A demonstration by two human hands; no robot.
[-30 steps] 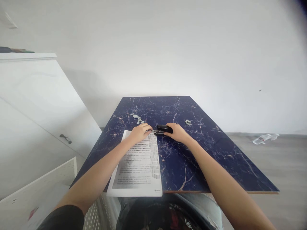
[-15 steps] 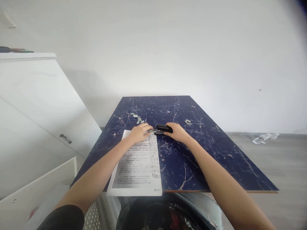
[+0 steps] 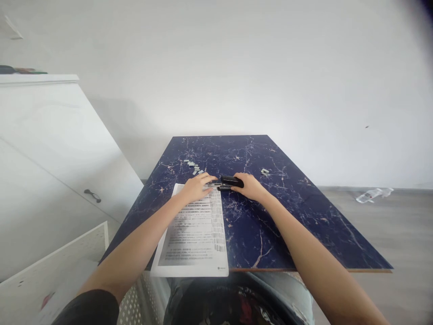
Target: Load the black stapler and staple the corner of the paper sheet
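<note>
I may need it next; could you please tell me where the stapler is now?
In the head view the stapler sits on the table at the paper's far right corner, with the right hand on it and the left hand beside it.

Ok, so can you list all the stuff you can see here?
dark blue marbled tabletop: one, blue, centre.
white printed paper sheet: one, white, tabletop's near-left edge.
black stapler: one, black, at the sheet's far corner.
small silver staple strips: several, silver, tabletop's far left; one apart, right.
white cabinet: one, white, left.
clear plastic bottle: one, clear, floor, right.
left hand: on the sheet, by the stapler's front.
right hand: holding the stapler's rear.
</note>
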